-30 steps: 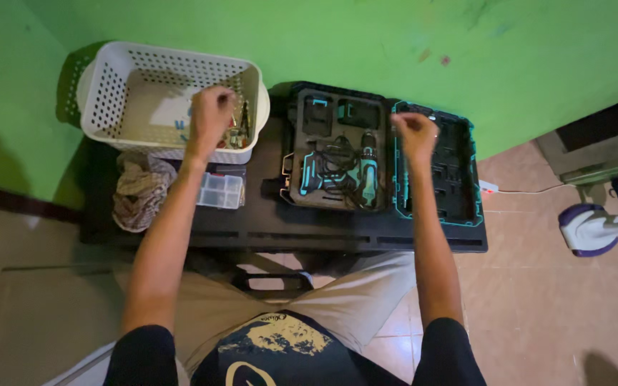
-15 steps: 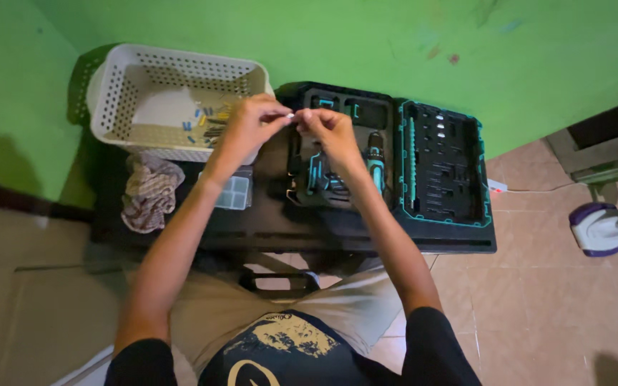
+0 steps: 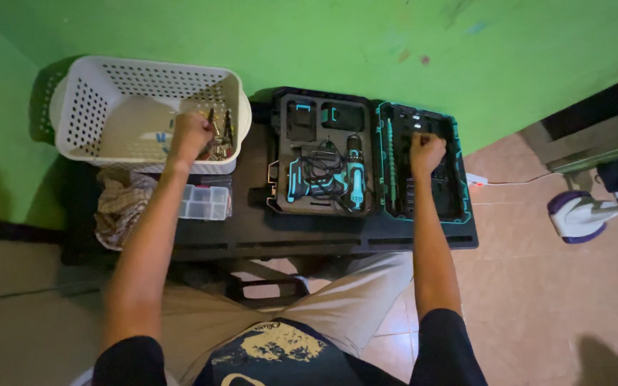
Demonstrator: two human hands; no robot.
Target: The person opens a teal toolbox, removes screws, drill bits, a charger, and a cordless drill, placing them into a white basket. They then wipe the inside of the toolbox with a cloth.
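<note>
Hands well apart — left hand (image 3: 189,136) curled inside the basket (image 3: 84,114), knuckles among upright bits (image 3: 219,136); right hand (image 3: 425,151) fisted over the case lid (image 3: 459,179), grip contents unclear — drill (image 3: 323,179) lying between them, nearer the right.

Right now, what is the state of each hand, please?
Left hand: closed, in the white basket; contents cannot be told.
Right hand: closed over the tool case lid; contents cannot be told.

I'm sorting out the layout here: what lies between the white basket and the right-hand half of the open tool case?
In the head view, the case's left half lies between the white basket and the right half, holding a teal cordless drill.
</note>
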